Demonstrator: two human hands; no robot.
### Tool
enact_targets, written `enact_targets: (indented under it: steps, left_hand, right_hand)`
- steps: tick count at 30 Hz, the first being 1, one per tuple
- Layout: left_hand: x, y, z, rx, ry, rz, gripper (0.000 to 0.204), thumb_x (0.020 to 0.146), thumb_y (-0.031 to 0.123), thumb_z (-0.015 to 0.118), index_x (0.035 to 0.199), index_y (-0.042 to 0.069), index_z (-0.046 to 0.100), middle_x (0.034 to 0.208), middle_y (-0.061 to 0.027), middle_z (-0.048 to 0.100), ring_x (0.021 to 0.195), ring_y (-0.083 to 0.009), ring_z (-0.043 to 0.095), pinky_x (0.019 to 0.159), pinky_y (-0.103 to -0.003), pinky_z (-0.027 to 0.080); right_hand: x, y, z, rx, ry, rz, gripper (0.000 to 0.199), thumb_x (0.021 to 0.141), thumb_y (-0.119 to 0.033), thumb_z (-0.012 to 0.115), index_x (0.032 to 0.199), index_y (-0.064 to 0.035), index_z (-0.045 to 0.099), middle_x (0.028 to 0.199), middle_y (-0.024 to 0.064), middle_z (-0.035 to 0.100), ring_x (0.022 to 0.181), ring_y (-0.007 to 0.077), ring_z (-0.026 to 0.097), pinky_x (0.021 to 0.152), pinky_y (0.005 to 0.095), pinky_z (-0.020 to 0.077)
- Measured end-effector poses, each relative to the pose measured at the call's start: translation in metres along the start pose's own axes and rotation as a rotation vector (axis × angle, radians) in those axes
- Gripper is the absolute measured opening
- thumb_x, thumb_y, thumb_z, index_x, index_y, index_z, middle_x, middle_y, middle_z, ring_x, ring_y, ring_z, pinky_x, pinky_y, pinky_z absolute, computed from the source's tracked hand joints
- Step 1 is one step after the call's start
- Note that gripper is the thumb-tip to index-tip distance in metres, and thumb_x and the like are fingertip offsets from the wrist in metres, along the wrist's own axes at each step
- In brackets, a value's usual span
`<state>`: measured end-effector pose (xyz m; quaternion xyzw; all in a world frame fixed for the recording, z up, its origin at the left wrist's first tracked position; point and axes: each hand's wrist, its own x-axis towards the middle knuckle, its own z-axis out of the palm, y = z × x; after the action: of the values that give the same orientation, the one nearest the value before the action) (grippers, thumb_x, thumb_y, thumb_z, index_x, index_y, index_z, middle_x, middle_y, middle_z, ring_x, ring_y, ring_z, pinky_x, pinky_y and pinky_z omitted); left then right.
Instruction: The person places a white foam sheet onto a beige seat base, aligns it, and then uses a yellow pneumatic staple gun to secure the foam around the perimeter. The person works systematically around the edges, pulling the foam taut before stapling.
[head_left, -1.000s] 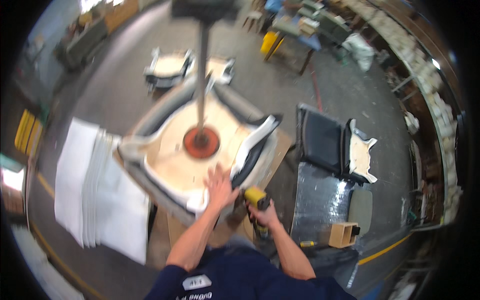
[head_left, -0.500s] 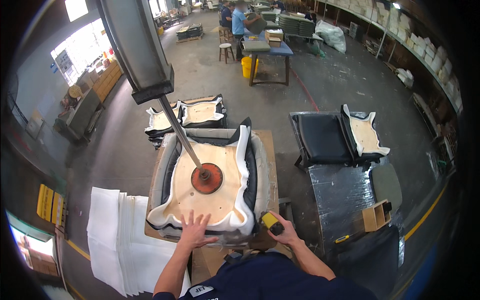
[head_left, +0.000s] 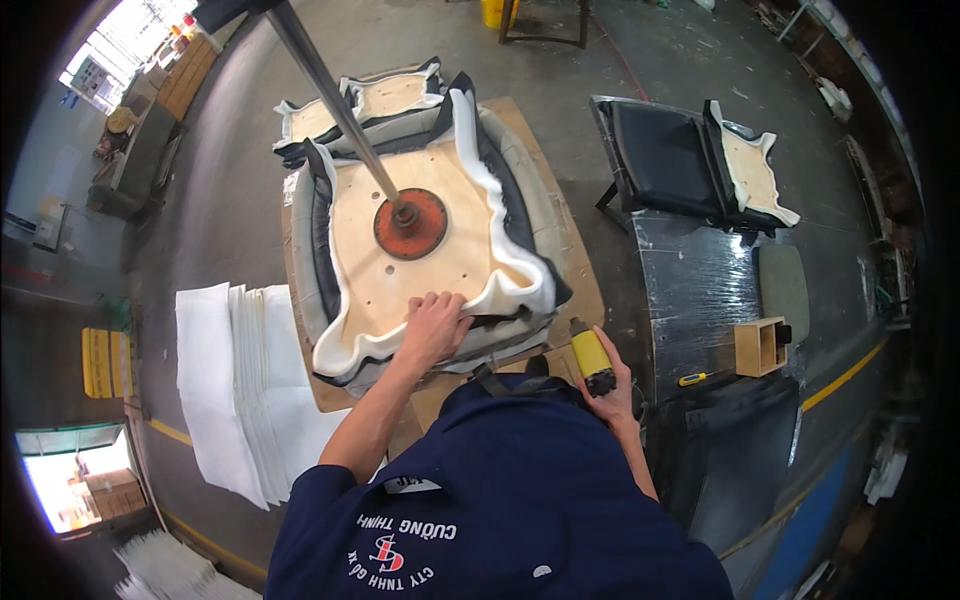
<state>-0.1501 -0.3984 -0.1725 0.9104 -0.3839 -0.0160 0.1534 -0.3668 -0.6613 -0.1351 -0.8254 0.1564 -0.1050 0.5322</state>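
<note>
In front of me a chair seat lies underside up, its bare wooden panel [head_left: 425, 175] framed by white padding [head_left: 335, 345] and a black cover [head_left: 515, 205]. A round red press pad [head_left: 410, 223] on a metal rod bears down on the panel's middle. Along the near edge, my left hand [head_left: 437, 325] is closed, its fingers curled over the padding and cover edge. Just right of the seat's near corner, my right hand [head_left: 615, 385] grips a yellow and black staple gun [head_left: 592, 357], held clear of the seat.
White sheets [head_left: 240, 390] are stacked at left. Beyond the seat lie more padded seat panels [head_left: 395, 97]. On the right, a film-covered table [head_left: 690, 290] carries black seats [head_left: 655, 155], a wooden box [head_left: 757, 347] and a yellow cutter [head_left: 692, 379]. The slanting rod [head_left: 335, 105] crosses above the seat.
My view has tipped downward. My left hand has gone from spread fingers to curled on the near edge, slightly rightward. My right hand has moved the staple gun right, away from the seat.
</note>
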Motion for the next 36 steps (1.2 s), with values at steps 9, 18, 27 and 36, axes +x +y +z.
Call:
enact_targets:
  steps: [9, 18, 27, 36]
  left_hand:
    - [0.034, 0.028, 0.012, -0.071, -0.048, -0.061, 0.044, 0.086, 0.05, 0.071, 0.084, 0.006, 0.063, 0.077, -0.0121, 0.068, 0.079, -0.031, 0.067, 0.076, -0.045, 0.045]
    - [0.052, 0.014, 0.031, -0.095, 0.034, -0.01, 0.035, 0.091, 0.048, 0.068, 0.088, 0.012, 0.07, 0.084, -0.0057, 0.07, 0.085, -0.0267, 0.067, 0.077, -0.043, 0.044]
    - [0.057, -0.003, 0.027, 0.044, 0.164, 0.113, 0.032, 0.083, 0.046, 0.075, 0.079, 0.015, 0.07, 0.087, -0.0005, 0.064, 0.091, -0.0231, 0.059, 0.083, -0.043, 0.041]
    - [0.062, -0.022, 0.03, -0.098, 0.081, 0.1, 0.028, 0.082, 0.043, 0.077, 0.083, 0.015, 0.073, 0.104, -0.0094, 0.055, 0.106, -0.0309, 0.05, 0.093, -0.051, 0.034]
  right_hand:
    - [0.004, -0.006, 0.017, 0.034, -0.092, -0.009, 0.076, 0.081, -0.002, 0.072, 0.153, -0.0062, 0.046, 0.124, 0.0175, 0.069, 0.113, 0.0263, 0.069, 0.099, 0.0351, 0.051]
    - [0.019, -0.012, 0.037, 0.01, -0.168, -0.023, 0.075, 0.084, -0.002, 0.077, 0.153, -0.0077, 0.047, 0.126, 0.0173, 0.069, 0.113, 0.0242, 0.068, 0.098, 0.0333, 0.0506]
    - [0.05, -0.021, 0.042, 0.081, -0.223, 0.085, 0.076, 0.083, -0.003, 0.078, 0.153, -0.0058, 0.047, 0.118, 0.0107, 0.071, 0.104, 0.0162, 0.066, 0.095, 0.0312, 0.051]
    - [0.113, -0.036, 0.064, 0.038, -0.349, 0.215, 0.073, 0.082, 0.003, 0.066, 0.152, -0.0069, 0.047, 0.087, 0.0052, 0.069, 0.064, 0.0101, 0.063, 0.064, 0.028, 0.054]
